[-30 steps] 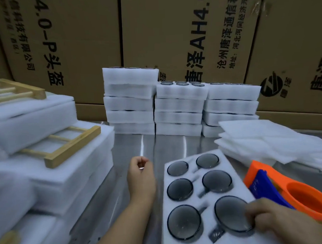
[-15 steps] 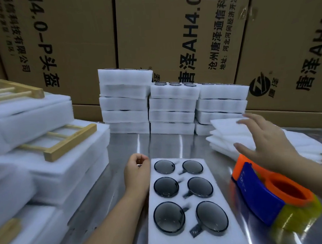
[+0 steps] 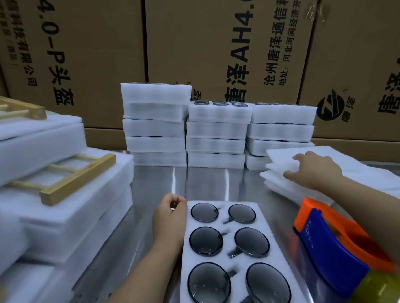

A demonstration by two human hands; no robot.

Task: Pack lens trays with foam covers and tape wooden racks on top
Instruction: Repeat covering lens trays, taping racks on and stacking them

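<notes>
Steel tabletop (image 3: 154, 183), printed cartons (image 3: 213, 47) behind. Right hand (image 3: 316, 171), airborne half a second ago, now down on foam covers (image 3: 284, 158) at right of frame; fingers (image 3: 298, 158) extended flat on top sheet, no pinch evident. Left hand (image 3: 170, 219) curled beside lens tray (image 3: 227, 223) at upper left corner, contents undeterminable. Tray at lower centre, uncovered; cover pickup judged imminent.

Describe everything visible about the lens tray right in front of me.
The lens tray is a white foam slab lying flat on the shiny metal table, uncovered, its near end out of frame. Six round pockets in two columns hold dark glass-like lenses, bigger toward you, with small notches beside them. The left hand, fingers curled, touches its far left edge.
</notes>
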